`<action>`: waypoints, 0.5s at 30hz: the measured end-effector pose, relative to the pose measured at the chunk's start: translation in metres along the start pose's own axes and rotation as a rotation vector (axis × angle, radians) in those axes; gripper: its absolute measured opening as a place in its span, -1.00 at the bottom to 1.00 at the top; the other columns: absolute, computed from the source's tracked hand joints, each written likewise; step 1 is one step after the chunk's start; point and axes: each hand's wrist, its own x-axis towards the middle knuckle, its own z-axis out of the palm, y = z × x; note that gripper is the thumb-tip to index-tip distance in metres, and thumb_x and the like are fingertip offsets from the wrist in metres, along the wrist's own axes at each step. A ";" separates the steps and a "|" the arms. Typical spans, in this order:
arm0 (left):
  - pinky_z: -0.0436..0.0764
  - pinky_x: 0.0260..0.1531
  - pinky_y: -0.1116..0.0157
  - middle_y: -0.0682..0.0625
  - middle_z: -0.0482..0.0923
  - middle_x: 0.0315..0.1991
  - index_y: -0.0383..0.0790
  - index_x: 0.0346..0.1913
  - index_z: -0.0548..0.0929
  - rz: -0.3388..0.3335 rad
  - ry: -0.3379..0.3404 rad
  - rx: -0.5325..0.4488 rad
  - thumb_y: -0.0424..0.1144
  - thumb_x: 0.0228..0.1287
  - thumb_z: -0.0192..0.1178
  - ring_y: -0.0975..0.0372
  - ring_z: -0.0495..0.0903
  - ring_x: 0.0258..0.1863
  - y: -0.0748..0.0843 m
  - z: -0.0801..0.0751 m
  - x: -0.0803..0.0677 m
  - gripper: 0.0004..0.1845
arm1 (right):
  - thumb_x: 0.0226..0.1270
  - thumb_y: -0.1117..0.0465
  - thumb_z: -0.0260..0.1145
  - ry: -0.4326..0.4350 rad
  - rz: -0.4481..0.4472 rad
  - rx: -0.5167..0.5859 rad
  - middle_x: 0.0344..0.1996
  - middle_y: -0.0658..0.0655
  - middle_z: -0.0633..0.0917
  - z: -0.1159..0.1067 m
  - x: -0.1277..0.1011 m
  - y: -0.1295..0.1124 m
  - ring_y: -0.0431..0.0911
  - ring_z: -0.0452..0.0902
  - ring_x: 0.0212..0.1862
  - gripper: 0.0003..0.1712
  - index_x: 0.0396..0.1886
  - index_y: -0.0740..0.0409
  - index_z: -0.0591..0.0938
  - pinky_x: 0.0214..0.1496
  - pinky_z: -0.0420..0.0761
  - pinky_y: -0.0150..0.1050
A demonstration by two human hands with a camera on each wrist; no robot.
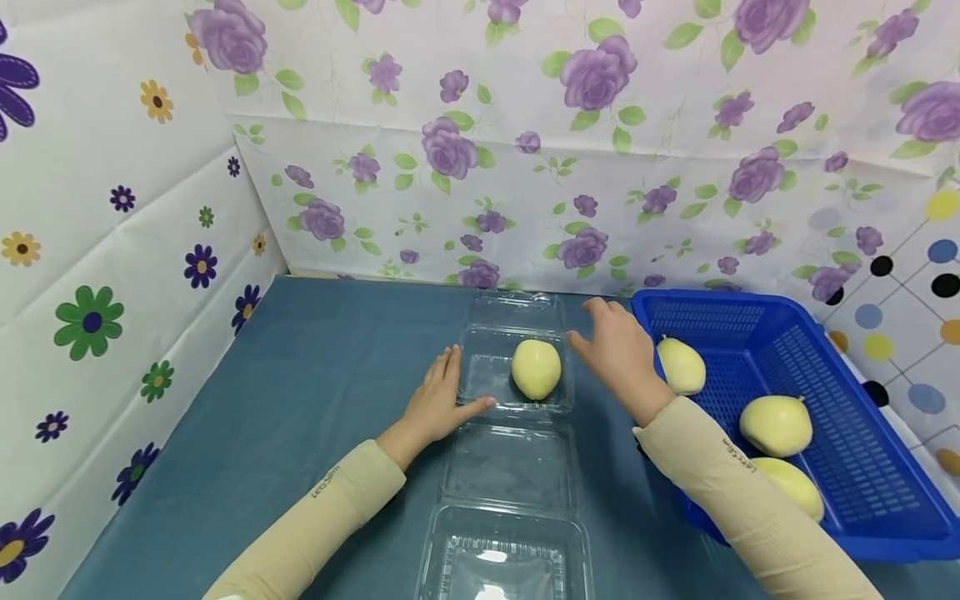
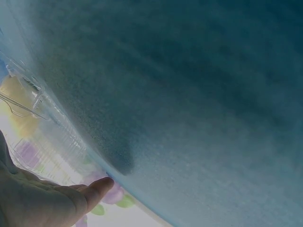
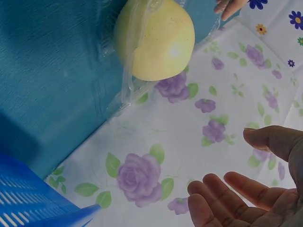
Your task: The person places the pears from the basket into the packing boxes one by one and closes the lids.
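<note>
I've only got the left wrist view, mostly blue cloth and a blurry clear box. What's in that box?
Observer: One pale yellow pear-shaped fruit lies in the open clear plastic clamshell box.
Operator: Where's the right hand?
Observer: The right hand is at the box's right edge, fingers spread, holding nothing.
Operator: Any more fruit around?
Observer: Three more lie in the blue plastic basket to the right.
Operator: Other boxes?
Observer: A second open clear clamshell box sits nearer the person. The left hand lies flat beside the first box.
</note>
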 end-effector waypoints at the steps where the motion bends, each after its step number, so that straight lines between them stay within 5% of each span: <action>1: 0.21 0.31 -0.16 -0.27 -0.17 0.51 -0.27 0.52 -0.19 -0.002 -0.002 0.001 0.35 0.16 0.13 -0.12 -0.09 0.48 0.000 0.000 0.000 0.14 | 0.27 0.08 0.31 0.007 -0.002 0.001 0.02 0.34 0.58 0.000 0.000 0.001 0.20 0.57 -0.13 -0.44 0.19 0.26 0.47 -0.23 0.60 0.06; 15: 0.18 0.33 -0.14 -0.24 -0.21 0.52 -0.24 0.52 -0.22 -0.014 -0.020 0.000 0.35 0.16 0.12 -0.09 -0.12 0.49 0.000 -0.001 0.001 0.14 | 0.25 0.14 0.33 0.065 -0.011 -0.005 0.05 0.45 0.52 -0.013 -0.002 0.017 0.31 0.44 0.05 -0.42 0.17 0.38 0.46 0.00 0.51 0.18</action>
